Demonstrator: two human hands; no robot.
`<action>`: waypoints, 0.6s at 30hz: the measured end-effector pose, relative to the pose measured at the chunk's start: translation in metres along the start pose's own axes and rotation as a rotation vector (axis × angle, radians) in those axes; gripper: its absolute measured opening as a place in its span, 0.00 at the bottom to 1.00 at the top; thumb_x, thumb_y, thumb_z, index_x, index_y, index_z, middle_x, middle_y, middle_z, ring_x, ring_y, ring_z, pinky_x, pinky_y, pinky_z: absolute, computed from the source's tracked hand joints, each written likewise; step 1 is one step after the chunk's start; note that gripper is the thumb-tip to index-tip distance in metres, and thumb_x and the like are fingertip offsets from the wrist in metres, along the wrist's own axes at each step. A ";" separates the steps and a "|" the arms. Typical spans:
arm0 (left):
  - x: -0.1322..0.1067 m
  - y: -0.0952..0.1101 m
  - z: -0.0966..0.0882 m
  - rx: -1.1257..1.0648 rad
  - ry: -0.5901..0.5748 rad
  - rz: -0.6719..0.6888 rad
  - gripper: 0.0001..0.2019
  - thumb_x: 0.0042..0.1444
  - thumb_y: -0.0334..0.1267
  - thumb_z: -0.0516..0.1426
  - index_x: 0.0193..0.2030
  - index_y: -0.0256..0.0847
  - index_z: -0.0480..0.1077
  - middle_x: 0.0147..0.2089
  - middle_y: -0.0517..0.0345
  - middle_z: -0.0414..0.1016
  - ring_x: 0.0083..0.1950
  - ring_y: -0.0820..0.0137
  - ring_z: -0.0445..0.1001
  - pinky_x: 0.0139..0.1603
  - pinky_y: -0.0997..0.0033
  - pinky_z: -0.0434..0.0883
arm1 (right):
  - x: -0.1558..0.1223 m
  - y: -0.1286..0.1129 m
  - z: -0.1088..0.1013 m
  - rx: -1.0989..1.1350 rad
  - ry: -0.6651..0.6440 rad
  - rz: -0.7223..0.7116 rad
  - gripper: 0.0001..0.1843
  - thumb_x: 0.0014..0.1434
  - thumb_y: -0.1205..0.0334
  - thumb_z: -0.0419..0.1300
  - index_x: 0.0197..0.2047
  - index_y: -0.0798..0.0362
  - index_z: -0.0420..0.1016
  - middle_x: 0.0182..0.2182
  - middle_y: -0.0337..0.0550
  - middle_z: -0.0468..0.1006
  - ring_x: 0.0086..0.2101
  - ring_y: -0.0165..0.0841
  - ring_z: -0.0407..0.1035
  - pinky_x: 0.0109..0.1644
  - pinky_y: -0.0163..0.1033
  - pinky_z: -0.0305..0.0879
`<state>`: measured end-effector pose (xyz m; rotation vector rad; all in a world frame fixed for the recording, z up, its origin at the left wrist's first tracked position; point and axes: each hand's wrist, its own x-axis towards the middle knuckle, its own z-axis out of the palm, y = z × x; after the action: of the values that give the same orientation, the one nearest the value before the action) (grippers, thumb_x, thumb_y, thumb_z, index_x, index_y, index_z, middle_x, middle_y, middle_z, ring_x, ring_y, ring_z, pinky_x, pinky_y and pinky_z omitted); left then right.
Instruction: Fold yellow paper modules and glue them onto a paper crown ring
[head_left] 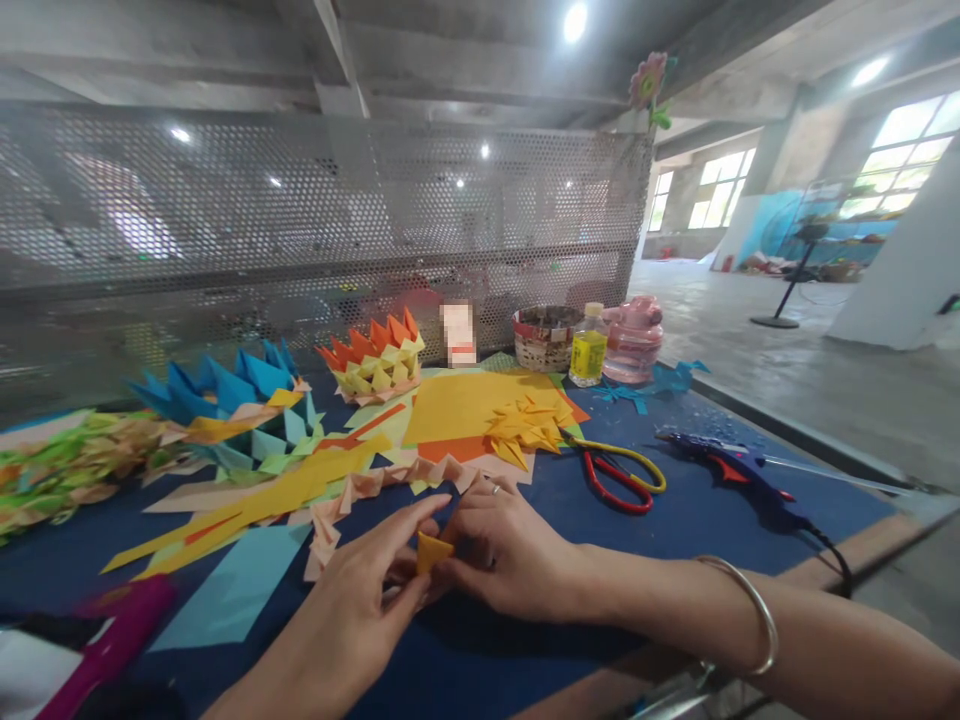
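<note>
A small folded piece of yellow-orange paper (433, 552) is pinched between my two hands, low in the middle of the head view. My left hand (356, 590) grips its left side with thumb and fingers. From the right, my right hand (506, 545) closes on the same piece, its fingertips partly hidden. Just beyond my hands runs a zigzag strip of folded peach paper (367, 487). Folded yellow paper pieces (529, 425) lie heaped on flat yellow sheets (450, 400) farther back. Left of my hands are long yellow paper strips (300, 490) and a light blue sheet (236, 580).
Scissors (619, 485) and a glue gun (731, 460) lie to the right on the blue tabletop (817, 500). Behind stand an orange-and-yellow paper crown (375, 360), a blue one (232, 400), a basket (544, 345), a bottle (588, 350) and a pink jug (634, 345). A perforated metal screen (300, 220) backs the table.
</note>
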<state>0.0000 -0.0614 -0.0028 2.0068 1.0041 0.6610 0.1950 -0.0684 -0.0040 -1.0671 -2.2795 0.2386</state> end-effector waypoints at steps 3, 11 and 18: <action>0.000 0.001 0.000 0.012 -0.005 0.012 0.23 0.61 0.35 0.52 0.63 0.48 0.59 0.52 0.55 0.77 0.44 0.68 0.81 0.45 0.71 0.78 | 0.000 0.000 -0.001 -0.022 -0.008 -0.020 0.05 0.56 0.65 0.63 0.30 0.54 0.71 0.30 0.39 0.77 0.36 0.31 0.70 0.47 0.38 0.59; -0.002 0.004 -0.001 0.144 0.028 -0.004 0.20 0.59 0.39 0.55 0.59 0.47 0.63 0.50 0.56 0.78 0.44 0.67 0.81 0.44 0.72 0.79 | -0.001 -0.001 -0.002 -0.035 -0.006 0.001 0.07 0.56 0.63 0.64 0.29 0.55 0.70 0.28 0.38 0.76 0.33 0.30 0.68 0.44 0.37 0.60; 0.000 0.007 -0.004 0.239 0.045 0.043 0.17 0.59 0.36 0.53 0.55 0.48 0.67 0.41 0.60 0.80 0.40 0.69 0.80 0.41 0.75 0.77 | -0.002 0.000 -0.004 -0.009 -0.030 -0.029 0.10 0.53 0.58 0.65 0.35 0.55 0.72 0.30 0.41 0.76 0.36 0.33 0.69 0.47 0.41 0.59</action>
<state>0.0002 -0.0622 0.0048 2.2343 1.1137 0.6364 0.1982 -0.0703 -0.0019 -1.0411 -2.3226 0.2348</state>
